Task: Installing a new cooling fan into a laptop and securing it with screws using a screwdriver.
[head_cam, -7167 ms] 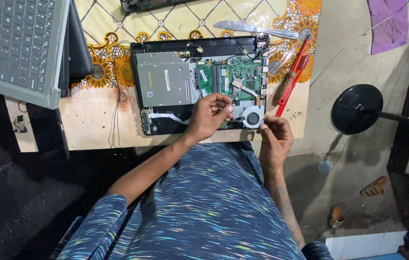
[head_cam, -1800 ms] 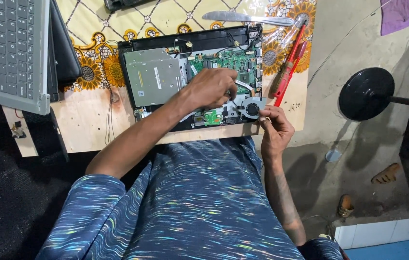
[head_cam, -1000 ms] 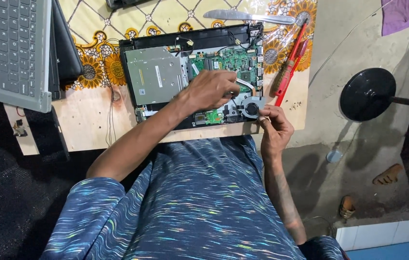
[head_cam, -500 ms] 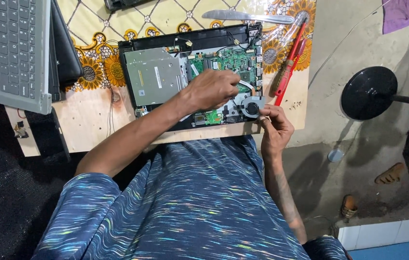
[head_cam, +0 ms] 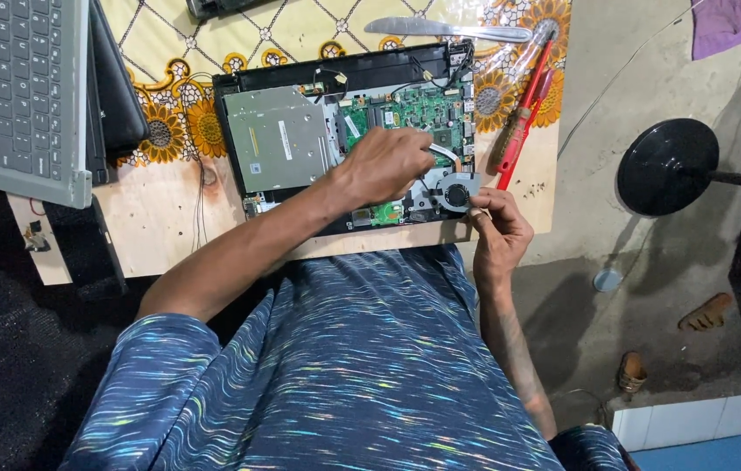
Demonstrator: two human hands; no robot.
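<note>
Under the left hand [head_cam: 385, 164] lies an opened laptop [head_cam: 349, 131], its green circuit board [head_cam: 410, 109] bare; the hand rests curled on that board, and I cannot tell whether it grips anything. Just to its right, the right hand [head_cam: 497, 228] pinches the edge of the small round fan [head_cam: 455, 194] at the laptop's near corner. The fan looks light and brittle, with thin blades and a fine wire, so it is best held by its outer frame, not the hub. The board looks fragile too. Beyond the right hand lie a red screwdriver [head_cam: 523, 118] and a metal blade [head_cam: 445, 28], close to the laptop's side. Left of the left hand sits a grey metal drive [head_cam: 279, 139], and further left a grey keyboard [head_cam: 17, 92] overhangs the wooden table [head_cam: 157, 222].
</note>
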